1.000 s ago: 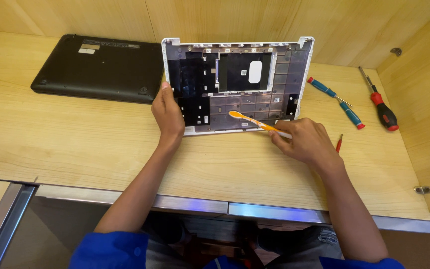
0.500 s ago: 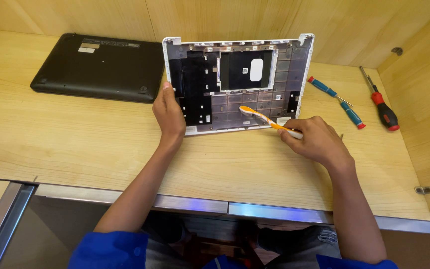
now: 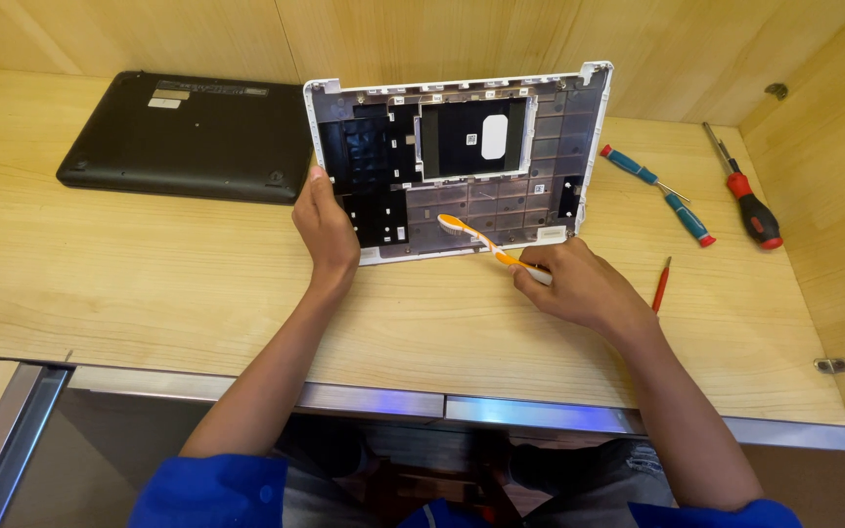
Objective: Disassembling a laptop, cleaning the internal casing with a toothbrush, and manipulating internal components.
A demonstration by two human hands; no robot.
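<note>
A white laptop shell [image 3: 462, 156] lies open side up on the wooden bench, showing dark inner panels. My left hand [image 3: 327, 230] grips its near left edge. My right hand [image 3: 579, 286] holds an orange and white toothbrush [image 3: 486, 242] by the handle. The brush head rests on the shell's inside, near its front middle.
A closed black laptop [image 3: 183, 132] lies bottom up at the back left. Two blue screwdrivers [image 3: 657, 191], a red and black screwdriver [image 3: 745, 196] and a small red tool [image 3: 661, 284] lie to the right. Wooden walls close the back and right side.
The brush head has slid a little left across the shell's inside while my right hand shifted slightly. My left hand stays on the shell's edge.
</note>
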